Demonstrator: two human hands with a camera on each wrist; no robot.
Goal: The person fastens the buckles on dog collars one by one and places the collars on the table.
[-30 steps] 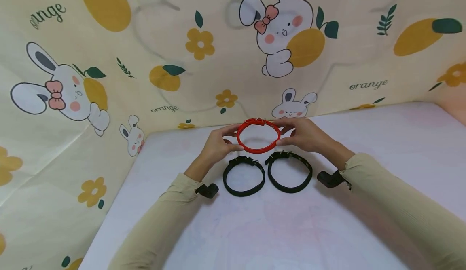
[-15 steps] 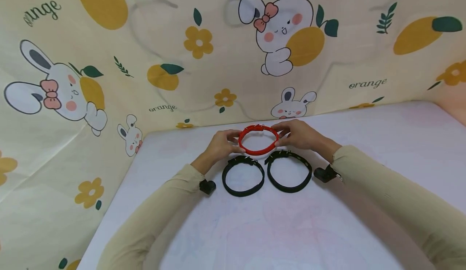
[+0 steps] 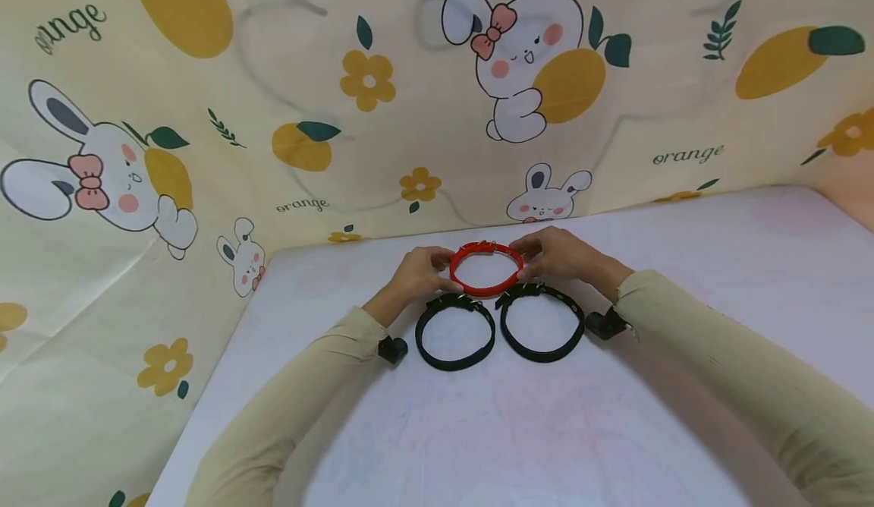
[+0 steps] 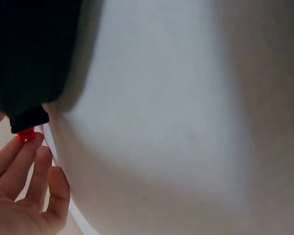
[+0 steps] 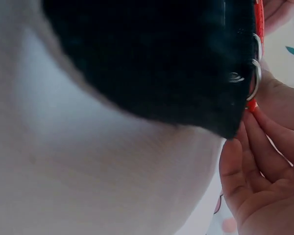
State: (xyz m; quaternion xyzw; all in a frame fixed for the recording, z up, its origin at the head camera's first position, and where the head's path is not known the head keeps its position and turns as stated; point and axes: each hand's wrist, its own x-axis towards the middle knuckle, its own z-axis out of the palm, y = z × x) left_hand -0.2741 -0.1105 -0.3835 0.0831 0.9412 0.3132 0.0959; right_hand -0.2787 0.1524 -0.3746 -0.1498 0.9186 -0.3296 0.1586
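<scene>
A red buckled collar (image 3: 483, 292), closed into a loop, is held between both hands at the back of the table. My left hand (image 3: 416, 275) pinches its left side, fingers behind and thumb in front. On its right side my right hand (image 3: 561, 255) does the same. Just in front lie two black buckled collars, a left one (image 3: 455, 365) and a right one (image 3: 544, 357), side by side as loops. Black straps fill much of both wrist views, hiding most of the red collar; a red bit (image 4: 27, 133) shows at the left fingertips, and metal rings (image 5: 255, 81) beside the right hand.
The white table (image 3: 492, 431) runs up to a cream cloth backdrop (image 3: 403, 135) printed with rabbits, oranges and flowers. A small black wrist camera (image 3: 393, 350) sits at the left cuff, another camera (image 3: 605, 324) at the right cuff.
Both hands have brought the red collar down and toward the two black collars, its front edge now close to their buckles. The black collars stay in place.
</scene>
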